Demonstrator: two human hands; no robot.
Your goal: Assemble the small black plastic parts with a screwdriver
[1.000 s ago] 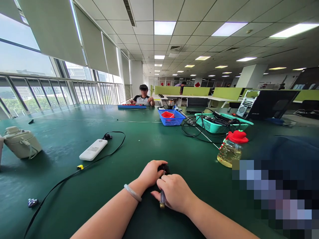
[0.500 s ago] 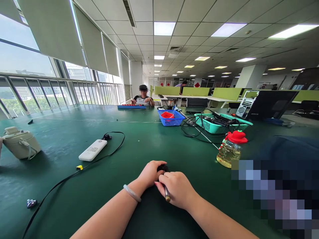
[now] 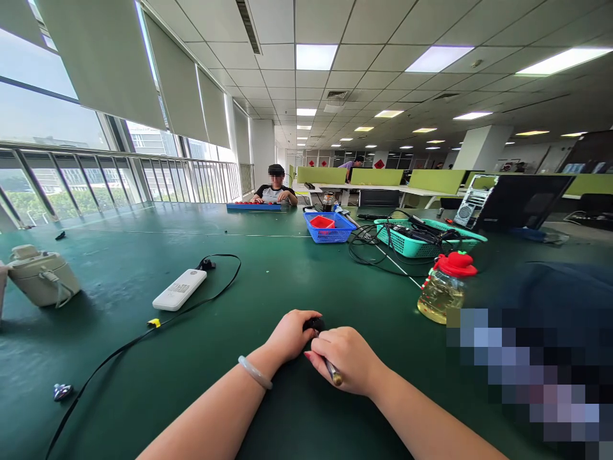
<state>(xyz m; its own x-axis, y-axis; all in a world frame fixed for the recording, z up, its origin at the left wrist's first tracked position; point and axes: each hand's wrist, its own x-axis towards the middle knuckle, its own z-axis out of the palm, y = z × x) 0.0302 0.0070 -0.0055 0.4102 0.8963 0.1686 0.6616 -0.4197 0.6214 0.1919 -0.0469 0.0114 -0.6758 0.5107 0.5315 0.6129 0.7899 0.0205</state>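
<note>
My left hand (image 3: 288, 334) is closed around a small black object (image 3: 314, 324) low over the green table, its fingers hiding part of it; its exact kind does not show. A pale bangle (image 3: 255, 372) circles the left wrist. In my right hand (image 3: 345, 359) is a slim screwdriver-like tool (image 3: 333, 372), gripped in closed fingers. Its rounded, brass-coloured end sticks out below the fist, towards me. The thin front of the tool points at the black object, but whether they touch cannot be made out.
On the green table (image 3: 215, 383) lie a white power bank (image 3: 180, 289) and a black strap (image 3: 129, 346) at left. A red-lidded bottle (image 3: 443, 291), a blue basket (image 3: 330, 229) and a teal basket of cables (image 3: 407, 241) stand to the right. Another person (image 3: 276, 188) sits at the far end.
My right hand has shifted slightly right, and the tool in it has turned so its rear end points further right. The left hand stays almost in place.
</note>
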